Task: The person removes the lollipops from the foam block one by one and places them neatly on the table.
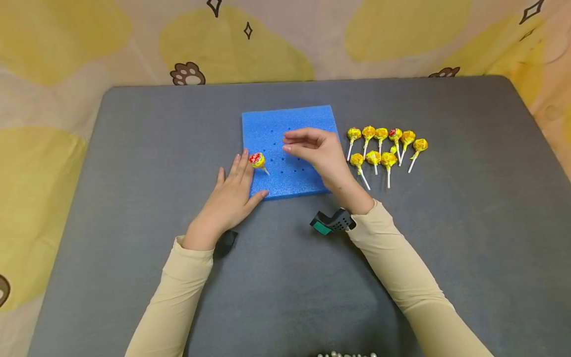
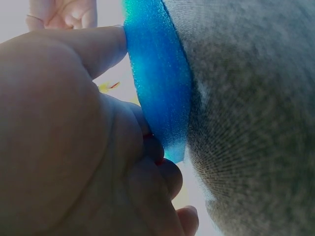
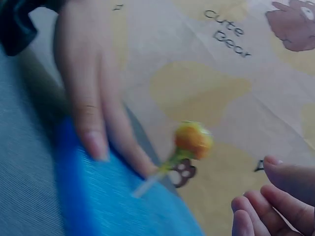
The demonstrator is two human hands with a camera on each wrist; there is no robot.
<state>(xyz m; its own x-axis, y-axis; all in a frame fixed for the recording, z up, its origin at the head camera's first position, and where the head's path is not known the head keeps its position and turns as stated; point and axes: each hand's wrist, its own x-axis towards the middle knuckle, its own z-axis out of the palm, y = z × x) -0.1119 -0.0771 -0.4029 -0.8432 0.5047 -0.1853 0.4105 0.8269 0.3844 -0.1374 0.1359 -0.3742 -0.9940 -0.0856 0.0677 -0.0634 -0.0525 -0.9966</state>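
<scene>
A blue foam block (image 1: 292, 187) with rows of small holes lies on the table. One lollipop (image 1: 257, 159) in a yellow and red wrapper stands on its stick at the block's left side; its tilted stick shows in the right wrist view. My left hand (image 1: 228, 201) rests at the block's left edge with fingers extended, the thumb (image 2: 106, 46) touching the front side. Over the block, my right hand (image 1: 323, 156) hovers with nothing between thumb and fingers, which are apart and loosely bent. The right fingertips (image 3: 243, 223) are clear of the lollipop.
Several wrapped lollipops (image 1: 388, 159) lie in two rows on the grey table (image 1: 468, 223), right of the block. A patterned cloth (image 1: 276, 44) hangs behind the table's far edge. Dark wrist devices (image 1: 333, 221) sit under both forearms.
</scene>
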